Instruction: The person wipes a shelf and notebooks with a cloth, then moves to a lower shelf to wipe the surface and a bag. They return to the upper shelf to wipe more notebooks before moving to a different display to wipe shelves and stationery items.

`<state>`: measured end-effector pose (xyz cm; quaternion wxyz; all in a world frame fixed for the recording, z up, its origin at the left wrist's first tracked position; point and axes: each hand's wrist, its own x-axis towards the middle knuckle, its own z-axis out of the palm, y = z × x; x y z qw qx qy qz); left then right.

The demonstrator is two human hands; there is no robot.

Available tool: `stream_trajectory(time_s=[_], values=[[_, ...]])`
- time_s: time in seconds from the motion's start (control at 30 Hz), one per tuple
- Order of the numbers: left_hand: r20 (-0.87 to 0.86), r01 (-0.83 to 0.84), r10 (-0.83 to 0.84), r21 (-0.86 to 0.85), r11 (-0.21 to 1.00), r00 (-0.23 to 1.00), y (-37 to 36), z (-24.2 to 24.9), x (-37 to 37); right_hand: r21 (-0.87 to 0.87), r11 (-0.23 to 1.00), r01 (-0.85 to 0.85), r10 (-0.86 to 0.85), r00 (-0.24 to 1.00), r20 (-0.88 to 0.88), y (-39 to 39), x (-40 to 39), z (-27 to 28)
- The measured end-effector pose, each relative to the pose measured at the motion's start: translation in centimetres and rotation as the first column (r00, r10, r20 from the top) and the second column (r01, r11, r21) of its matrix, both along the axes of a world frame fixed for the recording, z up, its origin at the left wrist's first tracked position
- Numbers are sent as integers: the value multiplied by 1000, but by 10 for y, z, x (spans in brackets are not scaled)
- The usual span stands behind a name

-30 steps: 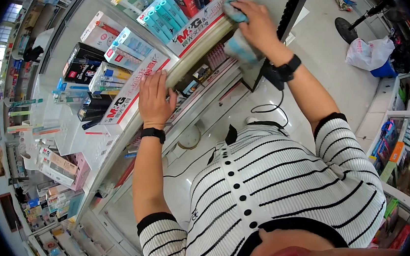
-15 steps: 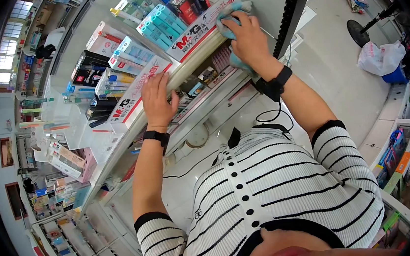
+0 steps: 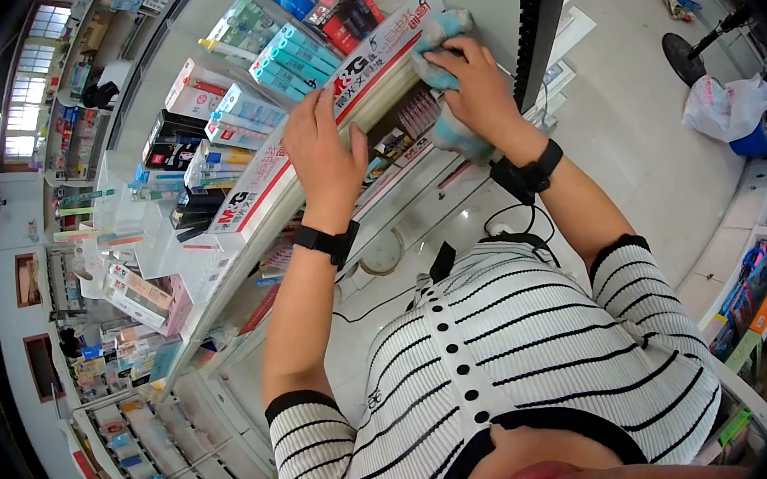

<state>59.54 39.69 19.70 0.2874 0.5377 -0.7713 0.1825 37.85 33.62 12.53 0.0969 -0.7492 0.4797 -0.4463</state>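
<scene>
My right hand (image 3: 478,84) is closed on a blue and grey cloth (image 3: 458,131) at the right end of the shelf's front edge. Part of the cloth hangs below the edge. My left hand (image 3: 328,157) rests on the white label strip (image 3: 387,40) with red and black lettering, its fingers spread a little and nothing in them. Behind the strip stand boxes of turquoise pens (image 3: 295,60), a red box with black pens (image 3: 348,17) and a light blue box (image 3: 245,114).
A black slotted post (image 3: 531,27) rises right of my right hand. Lower shelves hold more goods. On the floor at the right are a white plastic bag (image 3: 727,107) and a round black stand base (image 3: 684,59). Loose boxes (image 3: 138,295) lie at the left end.
My left hand has slid right and up along the label strip, toward my right hand. My right hand, still holding the cloth, has shifted slightly right and down.
</scene>
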Motion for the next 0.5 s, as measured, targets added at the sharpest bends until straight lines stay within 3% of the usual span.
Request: stream_trajectory(time_s=[0.1,0.23,0.5], values=[[124,-70,75,-40,997,989,-11,-1,-3,38,997,-69,67,996,60,11,-15,-8],[136,-101,113,-91,991,984,-28,-3,-9,176,976,-131,109,986,127,28,-36,-18],[209,-82,90,-49,995,974,-39,-5,-34,127,979,-161,126,960,249,33,-58,-19]])
